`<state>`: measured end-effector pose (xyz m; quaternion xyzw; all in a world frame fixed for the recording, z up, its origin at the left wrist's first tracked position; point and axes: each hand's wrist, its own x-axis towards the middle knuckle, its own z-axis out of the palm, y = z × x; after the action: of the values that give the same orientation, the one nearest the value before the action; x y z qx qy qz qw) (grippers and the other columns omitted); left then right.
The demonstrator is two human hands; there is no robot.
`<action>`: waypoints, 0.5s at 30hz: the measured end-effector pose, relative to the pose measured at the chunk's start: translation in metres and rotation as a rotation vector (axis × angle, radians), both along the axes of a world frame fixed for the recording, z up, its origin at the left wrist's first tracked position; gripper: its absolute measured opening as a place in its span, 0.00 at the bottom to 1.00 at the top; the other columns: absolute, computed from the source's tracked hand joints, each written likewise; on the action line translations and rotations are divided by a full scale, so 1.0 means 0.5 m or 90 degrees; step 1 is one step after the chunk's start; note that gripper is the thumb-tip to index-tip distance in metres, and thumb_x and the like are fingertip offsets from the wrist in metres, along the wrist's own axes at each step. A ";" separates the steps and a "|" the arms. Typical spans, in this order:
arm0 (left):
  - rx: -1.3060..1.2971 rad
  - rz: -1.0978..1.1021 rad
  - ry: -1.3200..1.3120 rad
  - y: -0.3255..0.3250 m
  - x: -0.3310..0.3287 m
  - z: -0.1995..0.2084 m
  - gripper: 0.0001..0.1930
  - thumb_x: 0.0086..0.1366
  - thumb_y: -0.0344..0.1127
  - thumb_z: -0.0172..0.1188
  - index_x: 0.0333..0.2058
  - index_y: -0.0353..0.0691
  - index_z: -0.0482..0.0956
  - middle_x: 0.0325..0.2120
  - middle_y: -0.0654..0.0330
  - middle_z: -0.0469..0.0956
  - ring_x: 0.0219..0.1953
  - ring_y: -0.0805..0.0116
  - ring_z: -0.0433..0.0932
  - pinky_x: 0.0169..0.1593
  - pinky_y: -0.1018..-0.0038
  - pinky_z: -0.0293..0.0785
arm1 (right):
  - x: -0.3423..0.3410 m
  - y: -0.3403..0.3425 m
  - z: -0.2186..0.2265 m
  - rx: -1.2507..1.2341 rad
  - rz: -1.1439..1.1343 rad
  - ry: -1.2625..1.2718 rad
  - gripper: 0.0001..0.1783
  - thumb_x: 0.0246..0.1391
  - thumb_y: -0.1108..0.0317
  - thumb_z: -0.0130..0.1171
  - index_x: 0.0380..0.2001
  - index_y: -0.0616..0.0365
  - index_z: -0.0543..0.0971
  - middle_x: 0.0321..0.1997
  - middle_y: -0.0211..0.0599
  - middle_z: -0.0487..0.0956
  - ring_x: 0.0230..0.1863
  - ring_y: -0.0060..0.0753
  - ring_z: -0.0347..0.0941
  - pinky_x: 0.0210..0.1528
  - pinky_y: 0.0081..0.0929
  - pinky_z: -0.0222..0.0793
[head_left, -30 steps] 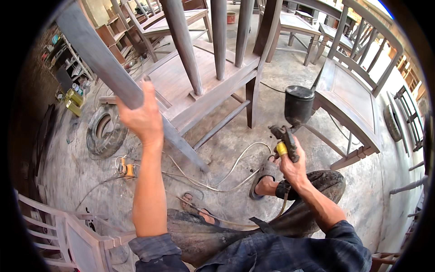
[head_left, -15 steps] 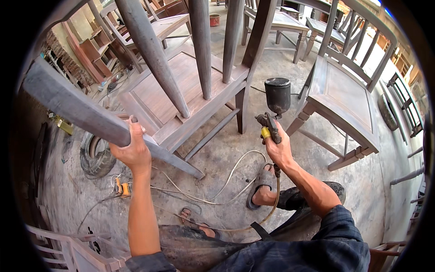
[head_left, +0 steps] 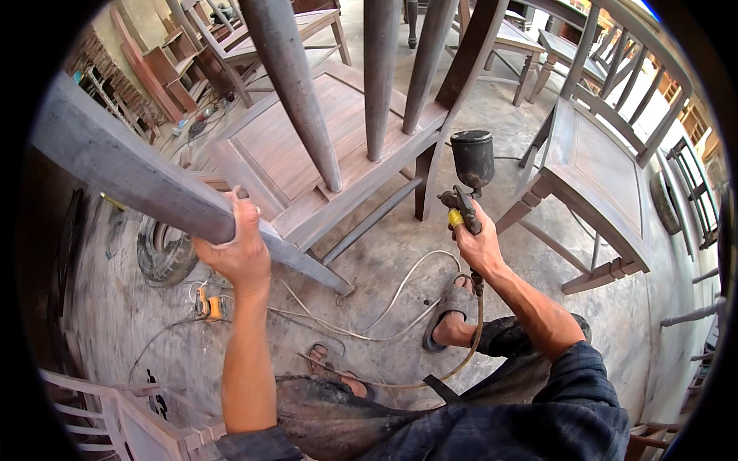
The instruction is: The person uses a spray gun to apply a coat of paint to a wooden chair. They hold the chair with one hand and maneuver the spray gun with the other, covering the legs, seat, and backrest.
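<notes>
My left hand (head_left: 240, 250) is wrapped round the back post of a greyish wooden chair (head_left: 296, 146), just where the post passes the seat. The chair's round spindles rise toward me and its panelled seat lies beyond them. To the right, my right hand (head_left: 478, 240) grips a spray gun (head_left: 462, 206) with a dark cup (head_left: 473, 159) on top and a yellow part at its side. A hose (head_left: 477, 326) runs down from the gun's handle. The gun is apart from the chair, in front of its rear leg; its nozzle is hard to make out.
A second grey chair (head_left: 588, 173) stands at the right, with more chairs (head_left: 511, 38) behind. On the floor lie a tyre (head_left: 165, 253), an orange power tool (head_left: 209, 305) and a pale looping cord (head_left: 384, 334). Another chair (head_left: 127, 411) is at the lower left.
The held chair appears shifted slightly right and its near post sits higher in view. The surroundings shift a little too. Both hands keep their grips.
</notes>
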<state>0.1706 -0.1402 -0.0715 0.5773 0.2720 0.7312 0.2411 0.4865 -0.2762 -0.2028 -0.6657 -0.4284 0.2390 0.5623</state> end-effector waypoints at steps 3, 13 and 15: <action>-0.002 0.008 -0.002 -0.003 -0.002 0.003 0.10 0.60 0.22 0.66 0.40 0.28 0.77 0.31 0.56 0.80 0.29 0.72 0.78 0.38 0.73 0.77 | -0.028 -0.013 0.007 -0.035 0.012 -0.003 0.24 0.57 0.76 0.56 0.58 0.57 0.75 0.32 0.39 0.79 0.33 0.24 0.73 0.38 0.27 0.71; 0.027 0.027 0.045 0.000 -0.002 0.000 0.07 0.66 0.20 0.61 0.41 0.27 0.75 0.32 0.55 0.78 0.27 0.68 0.77 0.33 0.68 0.78 | -0.103 -0.066 0.022 -0.072 0.146 0.094 0.21 0.62 0.73 0.59 0.59 0.58 0.75 0.31 0.29 0.75 0.33 0.20 0.69 0.37 0.25 0.68; 0.023 0.033 0.041 -0.001 -0.002 -0.001 0.07 0.65 0.20 0.61 0.41 0.27 0.75 0.32 0.55 0.78 0.27 0.68 0.77 0.33 0.68 0.78 | -0.094 -0.066 0.008 -0.045 0.156 0.071 0.22 0.61 0.73 0.59 0.59 0.59 0.75 0.30 0.29 0.75 0.32 0.20 0.69 0.36 0.25 0.68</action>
<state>0.1696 -0.1406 -0.0719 0.5974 0.2809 0.7232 0.2027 0.4395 -0.3091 -0.1990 -0.6134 -0.4661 0.3577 0.5277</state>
